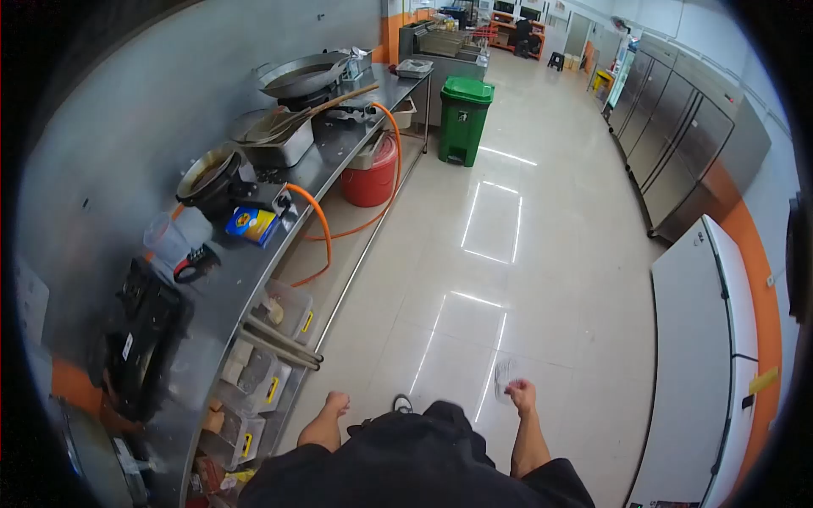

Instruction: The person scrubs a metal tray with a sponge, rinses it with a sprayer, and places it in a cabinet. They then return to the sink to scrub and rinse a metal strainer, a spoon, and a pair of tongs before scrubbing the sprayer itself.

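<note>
My right hand (520, 394) is pinched on a thin, clear, round plastic piece (506, 374), perhaps a lid, held out over the tiled floor. My left hand (338, 403) hangs in a loose fist beside the steel table; whether anything is inside it is hidden. Nearest to that hand are the grey pipes (284, 343) at the table's edge and the clear plastic boxes (269, 381) on the lower shelf.
Left, a steel table (229, 292) bears a wok (306, 76), a pot (209, 175) and a black stove (146, 339). Orange hoses (313, 207) hang off it. Ahead stands a green bin (464, 123). Right are a white freezer (694, 296) and steel fridges (677, 118). A person (523, 35) is far back.
</note>
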The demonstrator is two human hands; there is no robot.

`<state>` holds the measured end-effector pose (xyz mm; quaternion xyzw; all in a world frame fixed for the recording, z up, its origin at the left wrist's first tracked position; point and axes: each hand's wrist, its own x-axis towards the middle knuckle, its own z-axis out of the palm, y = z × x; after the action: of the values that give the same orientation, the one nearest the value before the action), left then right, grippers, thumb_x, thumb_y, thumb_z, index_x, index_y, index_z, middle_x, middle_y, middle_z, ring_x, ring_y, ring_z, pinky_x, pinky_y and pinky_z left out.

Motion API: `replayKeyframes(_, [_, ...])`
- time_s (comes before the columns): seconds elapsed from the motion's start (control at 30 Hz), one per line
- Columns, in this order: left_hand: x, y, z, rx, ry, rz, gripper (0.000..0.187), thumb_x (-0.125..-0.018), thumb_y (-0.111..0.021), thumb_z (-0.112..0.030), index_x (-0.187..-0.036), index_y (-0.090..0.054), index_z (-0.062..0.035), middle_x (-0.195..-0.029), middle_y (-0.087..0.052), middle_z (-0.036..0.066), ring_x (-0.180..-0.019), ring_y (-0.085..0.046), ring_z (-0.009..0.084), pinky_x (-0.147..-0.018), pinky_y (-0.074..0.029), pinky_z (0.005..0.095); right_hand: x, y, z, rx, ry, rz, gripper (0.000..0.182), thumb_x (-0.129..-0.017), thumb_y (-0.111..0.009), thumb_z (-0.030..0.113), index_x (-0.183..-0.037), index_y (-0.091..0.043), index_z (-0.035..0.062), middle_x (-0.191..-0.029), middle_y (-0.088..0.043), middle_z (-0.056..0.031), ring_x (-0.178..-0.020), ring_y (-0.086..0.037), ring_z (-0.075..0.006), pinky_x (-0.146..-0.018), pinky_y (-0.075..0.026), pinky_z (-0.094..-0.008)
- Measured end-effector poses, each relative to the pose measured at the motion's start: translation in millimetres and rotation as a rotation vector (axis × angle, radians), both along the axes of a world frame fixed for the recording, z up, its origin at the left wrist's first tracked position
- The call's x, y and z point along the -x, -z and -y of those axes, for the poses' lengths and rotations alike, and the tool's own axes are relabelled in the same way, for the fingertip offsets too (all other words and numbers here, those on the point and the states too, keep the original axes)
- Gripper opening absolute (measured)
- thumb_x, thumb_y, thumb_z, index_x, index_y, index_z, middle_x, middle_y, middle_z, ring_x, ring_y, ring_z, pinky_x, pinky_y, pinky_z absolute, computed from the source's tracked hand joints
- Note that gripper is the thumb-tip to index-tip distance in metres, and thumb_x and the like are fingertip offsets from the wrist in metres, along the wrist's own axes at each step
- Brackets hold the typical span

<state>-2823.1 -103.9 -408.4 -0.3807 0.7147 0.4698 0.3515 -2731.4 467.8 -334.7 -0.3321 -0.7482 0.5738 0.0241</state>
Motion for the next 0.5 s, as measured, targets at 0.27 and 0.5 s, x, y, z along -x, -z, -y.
replayKeyframes(0.27, [347, -17, -101, -0.003, 0.074, -0.293, 0.016, -0.08, -0.056, -0.016, -0.088, -0.067, -0.0066, -0.076, -0.064, 0.006, -0.066, -0.061, 0.0153, -0.05, -0.047, 0.0308, -41, 133, -70, -0.527, -0.825, 0.574, 0.017, -0.081, -0.066, 0.026, -0.087, -0.073, 0.012, -0.092, -0.071, -0.0077, -0.085, -0.067, -0.019, -0.072, -0.054, -0.0403])
replayKeyframes(0.5, [534, -37, -155, -0.041, -0.007, -0.175, 0.015, -0.082, -0.057, -0.017, -0.091, -0.067, -0.0096, -0.074, -0.062, 0.002, -0.062, -0.059, 0.0123, -0.048, -0.044, 0.0277, 332, 89, -149, -0.694, -0.723, 0.654, 0.021, -0.077, -0.067, 0.031, -0.08, -0.071, 0.0105, -0.08, -0.071, -0.0107, -0.076, -0.07, -0.0226, -0.066, -0.053, -0.0442])
